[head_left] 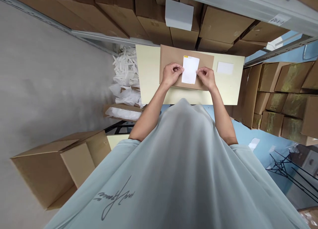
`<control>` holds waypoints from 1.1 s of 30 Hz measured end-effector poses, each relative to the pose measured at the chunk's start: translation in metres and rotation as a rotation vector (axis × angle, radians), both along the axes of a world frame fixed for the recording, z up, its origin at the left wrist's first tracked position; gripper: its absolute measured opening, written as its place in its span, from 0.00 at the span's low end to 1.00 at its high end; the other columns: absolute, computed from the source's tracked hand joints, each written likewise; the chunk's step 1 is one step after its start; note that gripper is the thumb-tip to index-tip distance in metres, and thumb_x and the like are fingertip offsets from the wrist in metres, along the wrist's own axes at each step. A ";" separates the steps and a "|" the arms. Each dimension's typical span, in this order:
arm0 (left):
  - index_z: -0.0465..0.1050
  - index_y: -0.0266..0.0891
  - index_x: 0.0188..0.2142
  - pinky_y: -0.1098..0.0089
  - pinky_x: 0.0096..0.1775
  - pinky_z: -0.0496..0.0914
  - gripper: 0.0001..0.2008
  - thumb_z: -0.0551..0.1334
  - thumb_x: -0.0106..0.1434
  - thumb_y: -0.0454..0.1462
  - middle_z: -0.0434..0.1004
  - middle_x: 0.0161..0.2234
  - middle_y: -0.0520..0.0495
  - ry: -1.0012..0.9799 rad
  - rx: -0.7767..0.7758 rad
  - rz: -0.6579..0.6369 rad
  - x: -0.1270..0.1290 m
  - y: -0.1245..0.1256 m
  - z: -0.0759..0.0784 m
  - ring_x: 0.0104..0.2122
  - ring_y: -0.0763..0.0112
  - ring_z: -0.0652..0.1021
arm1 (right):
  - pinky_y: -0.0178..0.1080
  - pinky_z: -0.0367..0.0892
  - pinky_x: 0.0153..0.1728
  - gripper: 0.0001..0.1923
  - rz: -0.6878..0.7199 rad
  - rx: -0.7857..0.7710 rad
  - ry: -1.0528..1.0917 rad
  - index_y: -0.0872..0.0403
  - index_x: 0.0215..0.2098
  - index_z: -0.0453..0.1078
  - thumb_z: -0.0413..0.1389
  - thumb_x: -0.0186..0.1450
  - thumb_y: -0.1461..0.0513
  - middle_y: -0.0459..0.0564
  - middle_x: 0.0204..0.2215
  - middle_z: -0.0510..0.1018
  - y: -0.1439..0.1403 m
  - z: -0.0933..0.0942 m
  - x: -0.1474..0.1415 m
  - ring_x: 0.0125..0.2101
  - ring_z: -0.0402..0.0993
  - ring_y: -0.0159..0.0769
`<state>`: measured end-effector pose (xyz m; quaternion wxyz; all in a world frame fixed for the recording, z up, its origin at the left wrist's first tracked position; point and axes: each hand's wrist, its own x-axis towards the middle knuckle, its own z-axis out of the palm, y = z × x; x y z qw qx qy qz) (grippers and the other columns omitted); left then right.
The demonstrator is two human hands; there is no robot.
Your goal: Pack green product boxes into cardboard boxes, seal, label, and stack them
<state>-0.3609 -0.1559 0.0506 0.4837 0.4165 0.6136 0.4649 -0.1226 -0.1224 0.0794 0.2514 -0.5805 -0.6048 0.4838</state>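
A pale yellow bench (231, 90) stands in the middle of the scene, its far edge against a metal shelf rack (248, 4) loaded with stacked brown cartons (223, 23). More cartons (285, 96), some wrapped in clear film, fill the lower shelves on the right. On the left a plain grey wall (37, 73) runs along. Between it and the bench lies a heap of white packing scraps (125, 76). Near left, an open cardboard box (57, 166) sits on the floor. On the right the floor (260, 133) is light blue, with black straps (285, 166) lying on it. The light is even and soft.
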 end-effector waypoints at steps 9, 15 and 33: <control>0.81 0.41 0.30 0.65 0.42 0.70 0.07 0.77 0.58 0.32 0.80 0.34 0.48 -0.031 -0.020 0.017 0.002 0.002 -0.001 0.34 0.67 0.75 | 0.46 0.75 0.47 0.17 -0.008 0.000 -0.010 0.51 0.35 0.77 0.68 0.68 0.47 0.50 0.36 0.82 0.001 0.001 -0.001 0.39 0.76 0.40; 0.81 0.41 0.30 0.65 0.42 0.70 0.08 0.76 0.58 0.30 0.79 0.33 0.49 -0.037 -0.016 0.028 0.002 0.000 -0.001 0.34 0.67 0.74 | 0.45 0.75 0.46 0.18 -0.003 0.004 -0.011 0.51 0.34 0.77 0.69 0.67 0.46 0.49 0.35 0.82 -0.002 0.000 -0.001 0.38 0.76 0.39; 0.80 0.42 0.29 0.63 0.44 0.71 0.09 0.77 0.58 0.31 0.78 0.32 0.49 -0.021 -0.024 0.036 0.003 -0.003 0.009 0.36 0.64 0.75 | 0.42 0.73 0.47 0.17 -0.020 0.020 -0.049 0.51 0.37 0.79 0.68 0.69 0.47 0.49 0.38 0.82 -0.006 -0.001 -0.004 0.39 0.75 0.38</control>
